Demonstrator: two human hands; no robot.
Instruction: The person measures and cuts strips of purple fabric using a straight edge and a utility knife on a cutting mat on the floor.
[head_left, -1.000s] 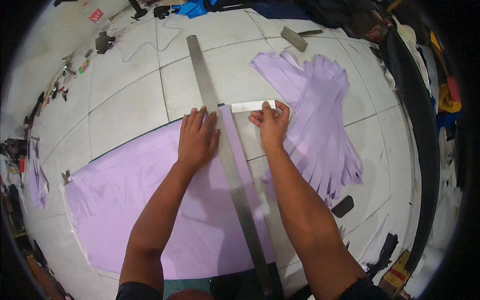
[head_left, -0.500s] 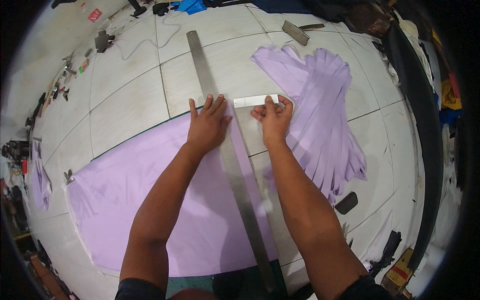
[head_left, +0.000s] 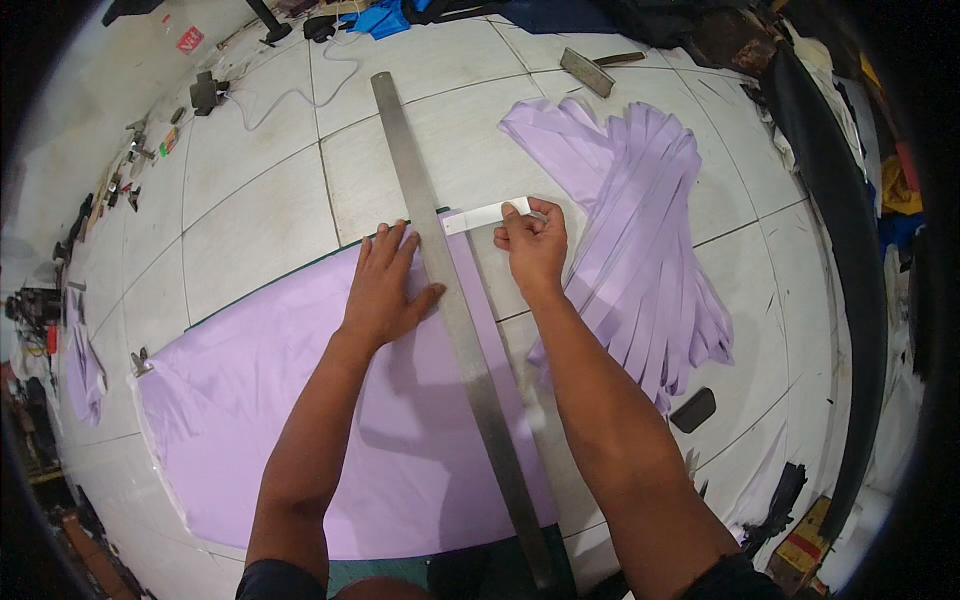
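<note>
1. Far left: small tools [head_left: 130, 160] lie scattered along the edge of the white tiled floor [head_left: 250, 230].
2. Lilac fabric sheet [head_left: 300, 420] lies spread flat on the floor, left of centre.
3. Left hand [head_left: 385, 290] is open, fingers spread, palm pressed flat on the fabric just beside the long steel ruler [head_left: 455, 310]. It grips nothing.
4. The ruler runs near to far across the fabric's right side.
5. Right hand [head_left: 530, 245] is curled, fingertips pinching a short white strip [head_left: 485, 215] that touches the ruler's right edge.
6. Right: a pile of cut lilac strips [head_left: 640, 230].
7. Risk, judged: only the left thumb is near the ruler; a nudge could slide it off line.
</note>
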